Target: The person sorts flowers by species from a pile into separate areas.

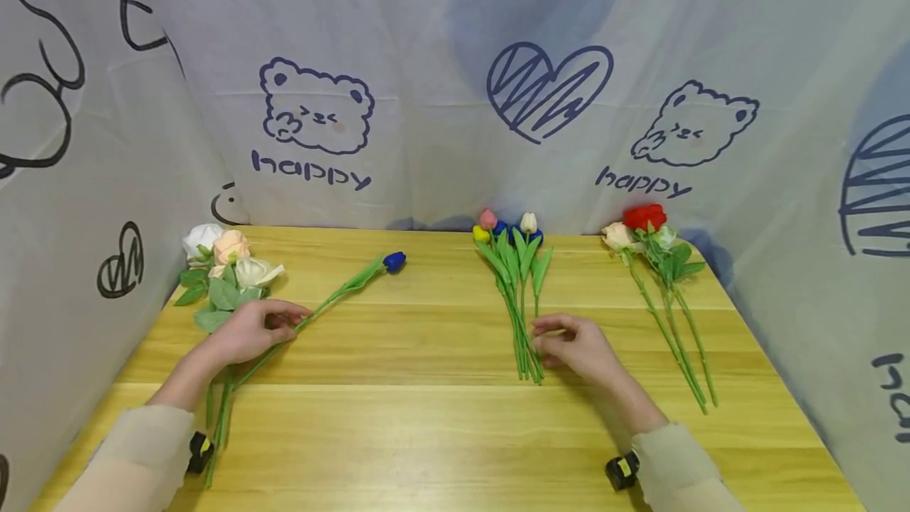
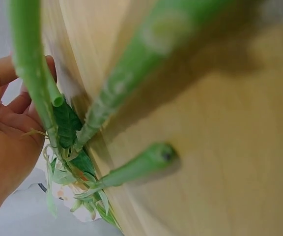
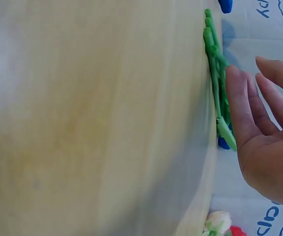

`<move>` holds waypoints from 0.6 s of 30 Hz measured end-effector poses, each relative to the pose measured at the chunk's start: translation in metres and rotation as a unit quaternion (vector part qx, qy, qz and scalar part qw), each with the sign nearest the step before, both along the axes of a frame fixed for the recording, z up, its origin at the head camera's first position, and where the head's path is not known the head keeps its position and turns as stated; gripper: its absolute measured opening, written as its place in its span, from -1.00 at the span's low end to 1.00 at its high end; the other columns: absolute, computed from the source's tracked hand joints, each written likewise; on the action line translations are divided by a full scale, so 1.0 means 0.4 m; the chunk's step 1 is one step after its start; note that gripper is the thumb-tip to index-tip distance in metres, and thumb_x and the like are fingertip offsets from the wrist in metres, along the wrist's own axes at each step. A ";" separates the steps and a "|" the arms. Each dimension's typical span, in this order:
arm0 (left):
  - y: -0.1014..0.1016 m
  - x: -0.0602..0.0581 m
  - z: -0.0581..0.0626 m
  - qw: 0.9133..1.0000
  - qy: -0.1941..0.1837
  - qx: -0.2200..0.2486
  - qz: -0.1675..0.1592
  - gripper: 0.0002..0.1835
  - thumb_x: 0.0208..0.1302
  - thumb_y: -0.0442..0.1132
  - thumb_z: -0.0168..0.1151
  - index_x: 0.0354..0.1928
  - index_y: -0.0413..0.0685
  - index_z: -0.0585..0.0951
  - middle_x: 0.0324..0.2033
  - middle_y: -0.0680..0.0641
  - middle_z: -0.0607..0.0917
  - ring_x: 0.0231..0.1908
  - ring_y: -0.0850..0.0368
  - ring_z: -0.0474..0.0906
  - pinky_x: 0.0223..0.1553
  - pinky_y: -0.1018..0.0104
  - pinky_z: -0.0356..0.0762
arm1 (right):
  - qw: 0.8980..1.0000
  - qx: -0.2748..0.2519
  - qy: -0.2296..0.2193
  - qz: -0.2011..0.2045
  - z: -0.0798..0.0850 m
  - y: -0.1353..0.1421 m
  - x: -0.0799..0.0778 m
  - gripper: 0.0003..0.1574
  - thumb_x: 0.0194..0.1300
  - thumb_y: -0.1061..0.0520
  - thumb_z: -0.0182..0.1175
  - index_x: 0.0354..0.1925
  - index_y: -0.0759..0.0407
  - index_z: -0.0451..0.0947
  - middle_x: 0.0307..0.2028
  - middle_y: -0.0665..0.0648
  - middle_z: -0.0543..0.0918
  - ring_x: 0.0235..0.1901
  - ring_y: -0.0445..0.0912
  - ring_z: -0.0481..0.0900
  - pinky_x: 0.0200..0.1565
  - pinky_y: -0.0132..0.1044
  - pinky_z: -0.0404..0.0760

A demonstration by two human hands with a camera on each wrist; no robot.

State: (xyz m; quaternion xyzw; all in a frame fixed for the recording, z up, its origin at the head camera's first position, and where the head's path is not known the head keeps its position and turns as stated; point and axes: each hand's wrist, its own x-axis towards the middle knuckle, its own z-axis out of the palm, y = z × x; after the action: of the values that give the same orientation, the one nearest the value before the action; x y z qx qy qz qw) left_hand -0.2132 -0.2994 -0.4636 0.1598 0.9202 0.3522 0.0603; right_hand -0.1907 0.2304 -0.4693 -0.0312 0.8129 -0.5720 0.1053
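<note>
On the left, my left hand (image 1: 245,330) pinches the green stem of a single blue tulip (image 1: 395,262) between thumb and fingers, the bloom pointing to the far right. That hand lies over the stems of white and peach roses (image 1: 231,247). In the left wrist view, thick stems (image 2: 117,88) pass in front of the hand (image 2: 9,137). At the centre lies a bunch of tulips (image 1: 522,259) with pink, yellow, white and blue blooms. My right hand (image 1: 579,346) is beside its lower stems, fingers loosely bent and fingertips right at them, thumb apart in the right wrist view.
Another group of flowers (image 1: 668,259), with a red bloom and paler ones, lies at the right of the wooden table (image 1: 398,433). A pale printed cloth (image 1: 426,101) hangs behind the table and along both sides.
</note>
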 end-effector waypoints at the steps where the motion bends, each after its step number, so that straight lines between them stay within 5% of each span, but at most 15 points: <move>1: 0.001 0.001 0.000 1.000 0.001 0.002 0.002 -0.64 0.33 -0.47 0.34 0.17 -0.26 0.70 -0.11 -0.14 0.76 -0.13 0.02 0.66 -0.16 0.35 0.64 | 1.000 -0.003 0.002 -0.002 0.002 0.001 0.002 -0.55 0.41 0.23 0.34 0.20 0.38 0.61 0.10 0.36 0.68 -0.13 0.06 0.72 -0.17 -0.11 0.80; 12: 0.020 0.011 0.021 0.998 -0.007 0.049 0.025 -0.61 0.39 -0.47 0.28 0.24 -0.22 0.67 0.04 -0.25 0.72 -0.06 -0.02 0.65 -0.18 0.40 0.66 | 0.998 -0.036 0.035 -0.031 0.010 -0.009 0.023 -0.52 0.45 0.19 0.32 0.23 0.40 0.57 0.11 0.36 0.67 -0.08 0.12 0.71 -0.14 -0.08 0.80; 18: 0.064 0.016 0.038 0.995 0.020 0.081 0.052 -0.61 0.40 -0.43 0.31 0.24 -0.18 0.67 0.04 -0.24 0.75 -0.03 -0.07 0.66 -0.18 0.40 0.65 | 0.994 -0.072 0.065 -0.051 0.025 -0.033 0.031 -0.54 0.45 0.16 0.34 0.19 0.40 0.60 0.08 0.34 0.67 -0.11 0.10 0.72 -0.13 -0.04 0.80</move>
State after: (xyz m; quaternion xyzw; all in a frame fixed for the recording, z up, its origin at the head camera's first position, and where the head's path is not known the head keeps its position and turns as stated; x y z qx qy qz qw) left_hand -0.2066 -0.2738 -0.4485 0.1227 0.8967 0.4251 0.0103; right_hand -0.1781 0.2171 -0.4593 -0.0343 0.7749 -0.6308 0.0207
